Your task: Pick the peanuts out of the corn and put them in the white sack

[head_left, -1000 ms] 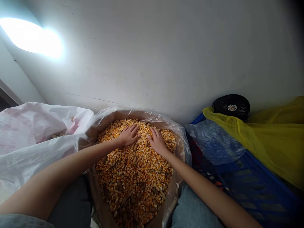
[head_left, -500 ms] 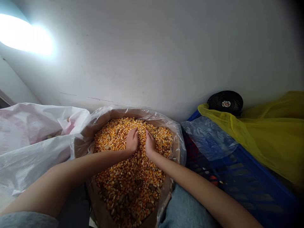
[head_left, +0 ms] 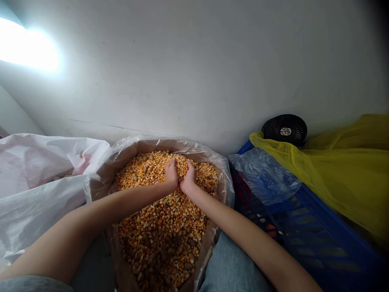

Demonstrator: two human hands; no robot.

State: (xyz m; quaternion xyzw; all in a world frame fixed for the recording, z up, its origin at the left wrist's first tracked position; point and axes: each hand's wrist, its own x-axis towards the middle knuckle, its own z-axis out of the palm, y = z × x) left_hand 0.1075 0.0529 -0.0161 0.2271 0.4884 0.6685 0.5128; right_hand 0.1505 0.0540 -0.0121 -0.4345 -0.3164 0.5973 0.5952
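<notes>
My left hand (head_left: 171,175) and my right hand (head_left: 189,178) are cupped together at the wrists, near the far middle of an open bag (head_left: 223,170). Between the palms sits a heap of yellow-orange corn kernels (head_left: 181,165), and both hands hold it. Around and below them the bag is filled with more loose corn (head_left: 170,215), with brown, peanut-like pieces (head_left: 162,255) mixed in, mostly at the near side. Clear plastic lines the bag's rim. Most of my fingers are hidden behind the palms and the corn.
White plastic sacks (head_left: 45,162) stand to the left. On the right is a blue plastic crate (head_left: 319,227) with clear plastic film (head_left: 264,174) and yellow mesh (head_left: 340,178) over it. A black fan (head_left: 285,129) is behind the crate, near the grey wall (head_left: 182,73). My knee is close to the bag's right side.
My hands have come together from a small gap, their heels now meeting, with corn gathered between them. The whole view has shifted slightly.
</notes>
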